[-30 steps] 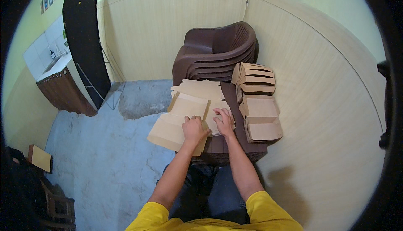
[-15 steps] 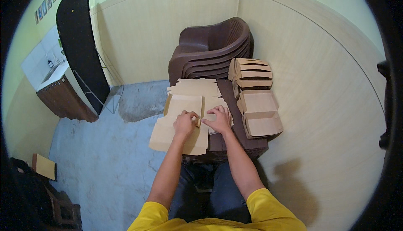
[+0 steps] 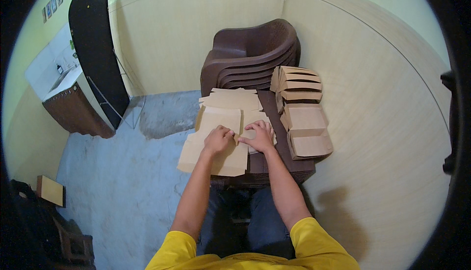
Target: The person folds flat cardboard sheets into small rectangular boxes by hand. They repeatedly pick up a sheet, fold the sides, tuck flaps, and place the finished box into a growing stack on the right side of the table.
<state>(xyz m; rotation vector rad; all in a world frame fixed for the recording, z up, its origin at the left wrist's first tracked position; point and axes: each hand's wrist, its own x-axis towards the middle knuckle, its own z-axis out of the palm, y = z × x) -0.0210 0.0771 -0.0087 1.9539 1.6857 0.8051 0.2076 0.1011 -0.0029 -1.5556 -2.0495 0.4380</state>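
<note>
A partly folded brown cardboard box blank (image 3: 202,158) lies on a dark brown woven-pattern table, its far section with raised sides. My left hand (image 3: 219,139) is closed at the blank's right edge, pinching a small flap near its middle. Just to the right, my right hand (image 3: 260,136) has its fingers curved and apart, with the thumb reaching to that same flap. Under and beside my right hand is a pile of flat cardboard blanks (image 3: 253,119). More flat cardboard (image 3: 233,98) lies beyond the box blank.
Folded open boxes (image 3: 309,143) stand at the table's right side, with a stack of nested boxes (image 3: 298,84) behind them. Stacked brown plastic chairs (image 3: 250,54) stand beyond the table (image 3: 260,164). An ironing board (image 3: 93,49) leans at the far left beside a sink cabinet (image 3: 78,108).
The view has shifted slightly. My left fingers have drawn closer together at the flap, and my right thumb stays beside it.
</note>
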